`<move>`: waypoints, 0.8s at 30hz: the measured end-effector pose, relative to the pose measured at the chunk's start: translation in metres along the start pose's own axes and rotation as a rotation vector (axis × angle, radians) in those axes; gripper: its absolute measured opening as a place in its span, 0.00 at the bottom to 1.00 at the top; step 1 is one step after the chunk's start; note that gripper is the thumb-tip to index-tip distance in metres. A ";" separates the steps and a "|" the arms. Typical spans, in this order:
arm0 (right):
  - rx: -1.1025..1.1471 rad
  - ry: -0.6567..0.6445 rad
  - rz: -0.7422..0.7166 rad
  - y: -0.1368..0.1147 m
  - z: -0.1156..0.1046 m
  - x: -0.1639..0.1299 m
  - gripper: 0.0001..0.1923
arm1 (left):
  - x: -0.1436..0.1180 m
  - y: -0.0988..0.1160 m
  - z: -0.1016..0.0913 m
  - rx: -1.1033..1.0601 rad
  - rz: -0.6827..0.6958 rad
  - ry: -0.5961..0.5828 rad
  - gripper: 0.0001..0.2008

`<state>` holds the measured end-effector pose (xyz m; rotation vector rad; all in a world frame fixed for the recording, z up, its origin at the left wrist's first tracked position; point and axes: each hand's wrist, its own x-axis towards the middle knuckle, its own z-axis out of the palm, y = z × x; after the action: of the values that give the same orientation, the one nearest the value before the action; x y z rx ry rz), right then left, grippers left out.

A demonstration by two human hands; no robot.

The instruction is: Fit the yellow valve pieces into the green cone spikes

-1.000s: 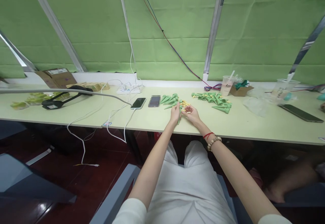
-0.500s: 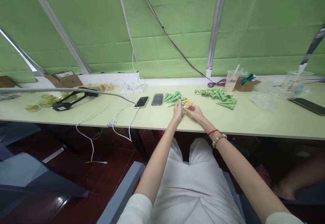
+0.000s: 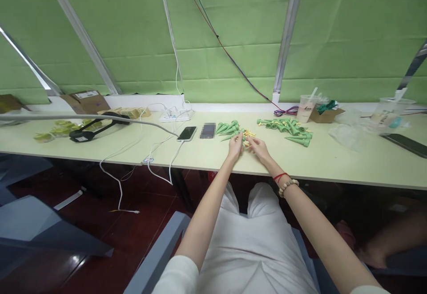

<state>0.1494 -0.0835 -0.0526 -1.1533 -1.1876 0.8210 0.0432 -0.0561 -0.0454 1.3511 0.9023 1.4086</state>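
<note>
My left hand is closed around a green cone-shaped piece, mostly hidden by the fingers. Close on its right, my right hand pinches a small yellow peg at the green piece; whether the two parts are joined I cannot tell. Just beyond the hands lies a little heap of yellow pegs. Left of that heap rests a bunch of green cones, their tips pointing left. Further right, a larger group of green cones has yellow bits among it.
A phone with a white cable lies left of the cones, near a power strip. Black headgear sits further left. A drink cup, a small cardboard box and a plastic bag stand right. Another person's leg shows lower right.
My hands have drawn closer together, with the right fingers and the yellow peg now against the green piece. The view has shifted slightly.
</note>
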 end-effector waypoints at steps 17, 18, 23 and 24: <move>0.015 0.096 -0.167 0.005 -0.002 0.003 0.19 | -0.001 0.006 0.002 -0.033 0.016 -0.021 0.19; 0.003 0.111 -0.191 0.005 -0.002 0.003 0.18 | -0.001 0.007 0.002 -0.037 0.008 -0.027 0.19; -0.080 0.128 -0.286 0.002 0.000 0.000 0.13 | -0.001 0.007 0.001 -0.051 -0.020 -0.045 0.20; -0.101 0.123 -0.298 0.000 0.001 -0.002 0.13 | -0.001 0.006 0.001 -0.052 -0.024 -0.050 0.21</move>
<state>0.1484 -0.0850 -0.0536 -1.0593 -1.2714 0.4634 0.0433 -0.0589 -0.0397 1.3266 0.8412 1.3647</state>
